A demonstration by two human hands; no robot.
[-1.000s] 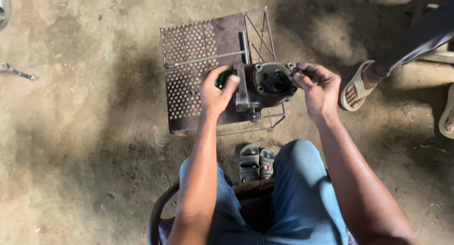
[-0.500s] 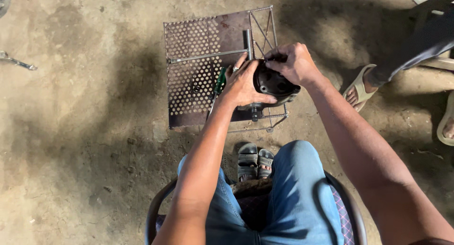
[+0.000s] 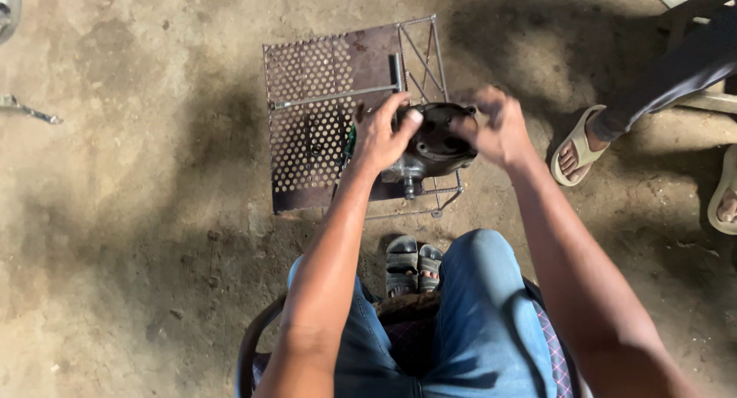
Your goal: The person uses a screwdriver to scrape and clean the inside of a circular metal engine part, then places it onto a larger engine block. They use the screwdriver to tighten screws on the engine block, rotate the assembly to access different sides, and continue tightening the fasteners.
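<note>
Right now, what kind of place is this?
Probably a small repair workshop: a stained bare concrete floor, a rusty perforated metal stand, and a greasy dark metal machine part held over it.

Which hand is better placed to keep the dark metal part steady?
Probably the left hand: it looks sharp and is wrapped on the side of the metal part, thumb on top. The right hand is blurred at the part's far edge, so its grip is unclear.

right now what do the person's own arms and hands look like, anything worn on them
Both arms are bare from the elbow down: no sleeves, gloves, watch or bands show. The left hand has a pale thumbnail showing. The right hand is blurred, so rings or marks there cannot be told. Blue jeans cover the legs below the arms.
</note>
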